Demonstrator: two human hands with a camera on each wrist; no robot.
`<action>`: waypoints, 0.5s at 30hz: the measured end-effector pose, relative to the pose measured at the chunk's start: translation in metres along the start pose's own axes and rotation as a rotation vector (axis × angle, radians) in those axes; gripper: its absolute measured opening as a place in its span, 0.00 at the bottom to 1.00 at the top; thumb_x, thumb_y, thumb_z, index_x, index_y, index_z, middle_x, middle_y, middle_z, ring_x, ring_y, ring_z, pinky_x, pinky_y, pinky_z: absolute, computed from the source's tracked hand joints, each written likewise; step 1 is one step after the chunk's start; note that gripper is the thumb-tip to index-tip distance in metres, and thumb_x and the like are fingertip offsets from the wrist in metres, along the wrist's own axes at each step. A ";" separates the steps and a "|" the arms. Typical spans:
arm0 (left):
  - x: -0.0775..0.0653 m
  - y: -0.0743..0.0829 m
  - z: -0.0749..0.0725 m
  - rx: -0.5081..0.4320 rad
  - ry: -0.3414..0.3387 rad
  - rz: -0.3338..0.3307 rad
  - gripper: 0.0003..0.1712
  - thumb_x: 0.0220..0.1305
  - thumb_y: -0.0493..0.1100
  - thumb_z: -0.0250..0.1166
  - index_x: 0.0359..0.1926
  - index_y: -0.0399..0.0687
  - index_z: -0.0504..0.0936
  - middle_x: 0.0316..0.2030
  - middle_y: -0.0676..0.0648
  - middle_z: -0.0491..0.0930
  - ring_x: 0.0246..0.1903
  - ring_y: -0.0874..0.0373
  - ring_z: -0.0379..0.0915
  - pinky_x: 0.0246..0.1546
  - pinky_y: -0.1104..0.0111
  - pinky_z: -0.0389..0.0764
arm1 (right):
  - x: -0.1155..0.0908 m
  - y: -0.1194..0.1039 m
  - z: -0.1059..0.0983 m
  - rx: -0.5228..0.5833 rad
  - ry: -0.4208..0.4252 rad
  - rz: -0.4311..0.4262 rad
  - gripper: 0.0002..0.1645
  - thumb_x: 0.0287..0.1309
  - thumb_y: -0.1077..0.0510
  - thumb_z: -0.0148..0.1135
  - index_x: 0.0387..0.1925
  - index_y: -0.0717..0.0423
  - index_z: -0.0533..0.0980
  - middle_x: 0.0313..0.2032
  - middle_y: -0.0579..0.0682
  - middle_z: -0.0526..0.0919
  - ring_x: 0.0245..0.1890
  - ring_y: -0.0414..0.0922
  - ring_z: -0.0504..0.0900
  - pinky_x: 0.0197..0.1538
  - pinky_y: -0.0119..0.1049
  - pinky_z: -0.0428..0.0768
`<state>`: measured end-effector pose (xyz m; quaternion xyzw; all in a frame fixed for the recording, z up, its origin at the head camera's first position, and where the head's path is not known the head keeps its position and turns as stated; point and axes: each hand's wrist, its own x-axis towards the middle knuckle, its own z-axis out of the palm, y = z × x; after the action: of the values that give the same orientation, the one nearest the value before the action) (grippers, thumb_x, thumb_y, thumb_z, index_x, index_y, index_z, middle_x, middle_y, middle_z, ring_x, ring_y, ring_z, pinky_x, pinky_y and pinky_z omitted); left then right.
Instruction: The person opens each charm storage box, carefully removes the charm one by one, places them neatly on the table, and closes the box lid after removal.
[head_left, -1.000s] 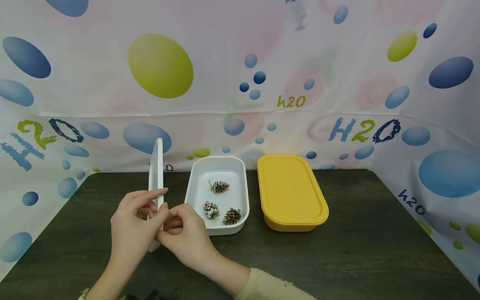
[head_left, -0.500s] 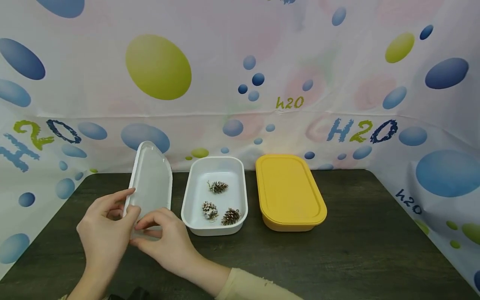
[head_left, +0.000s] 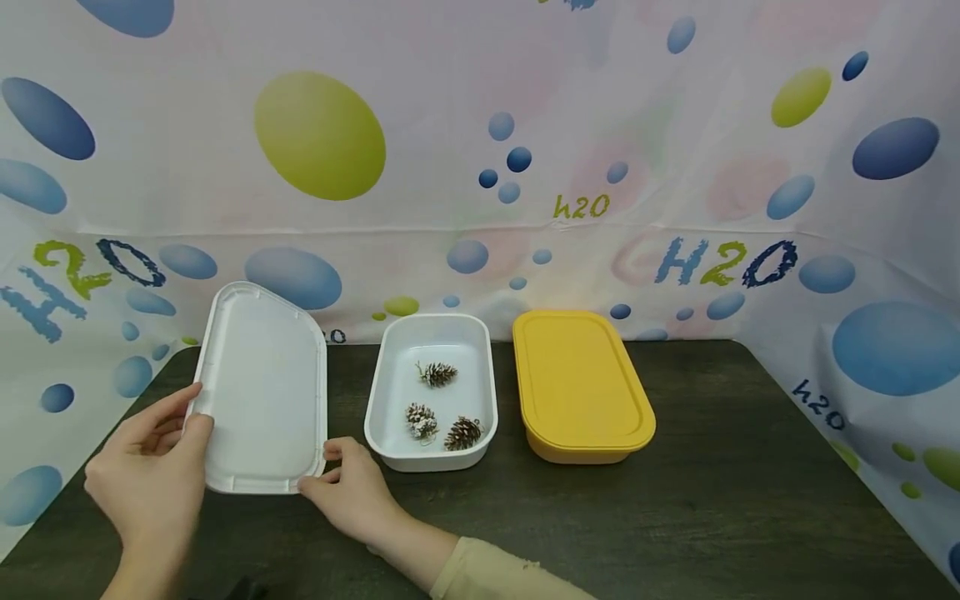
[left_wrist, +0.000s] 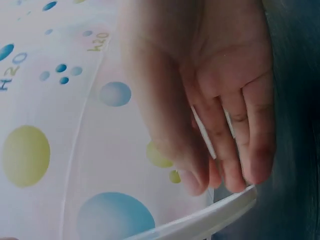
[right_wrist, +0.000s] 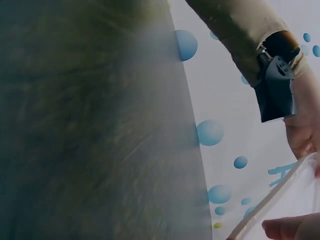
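Note:
A white plastic lid [head_left: 264, 392] is held tilted up over the left part of the table, its rimmed face toward me. My left hand [head_left: 150, 479] pinches its left edge between thumb and fingers; in the left wrist view the fingertips meet the lid's rim [left_wrist: 220, 216]. At the lower right corner my right hand [head_left: 354, 498] grips the lid, thumb at the bottom edge. To the right stands an uncovered white container [head_left: 431, 463]. Inside it lie three pine cones [head_left: 462, 433] with whitish tips.
A yellow container [head_left: 577, 457] with its yellow lid [head_left: 581, 379] on stands right of the white one. The dark wooden table [head_left: 720, 500] ends at a white curtain [head_left: 450, 100] with coloured ovals behind and at both sides.
The lid has swung from edge-on to face me and shifted left. Both hands have moved apart along it, the left hand farther left. The containers and pine cones have stayed put.

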<state>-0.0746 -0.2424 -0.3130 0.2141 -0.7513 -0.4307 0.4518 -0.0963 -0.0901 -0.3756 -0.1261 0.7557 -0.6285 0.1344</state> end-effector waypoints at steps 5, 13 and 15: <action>0.006 -0.008 -0.005 -0.081 0.039 -0.100 0.14 0.53 0.29 0.64 0.42 0.39 0.87 0.24 0.69 0.78 0.19 0.74 0.72 0.24 0.87 0.72 | 0.002 -0.002 0.007 0.177 -0.005 0.114 0.23 0.59 0.65 0.58 0.56 0.66 0.70 0.44 0.50 0.79 0.32 0.39 0.81 0.36 0.33 0.80; 0.017 -0.018 -0.016 -0.129 0.051 -0.267 0.16 0.53 0.28 0.62 0.41 0.42 0.88 0.19 0.66 0.78 0.15 0.72 0.71 0.19 0.85 0.72 | 0.010 0.009 0.016 0.522 -0.085 0.143 0.11 0.59 0.75 0.53 0.45 0.71 0.70 0.28 0.54 0.80 0.21 0.39 0.78 0.35 0.31 0.82; 0.020 -0.022 -0.019 -0.114 0.040 -0.291 0.16 0.53 0.28 0.61 0.41 0.43 0.88 0.19 0.65 0.77 0.15 0.73 0.72 0.18 0.85 0.72 | 0.011 0.011 0.017 0.591 -0.105 0.148 0.11 0.59 0.76 0.53 0.43 0.70 0.69 0.29 0.55 0.79 0.21 0.39 0.78 0.36 0.31 0.81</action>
<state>-0.0701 -0.2774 -0.3176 0.3033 -0.6776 -0.5293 0.4107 -0.1008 -0.1077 -0.3897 -0.0585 0.5393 -0.8022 0.2493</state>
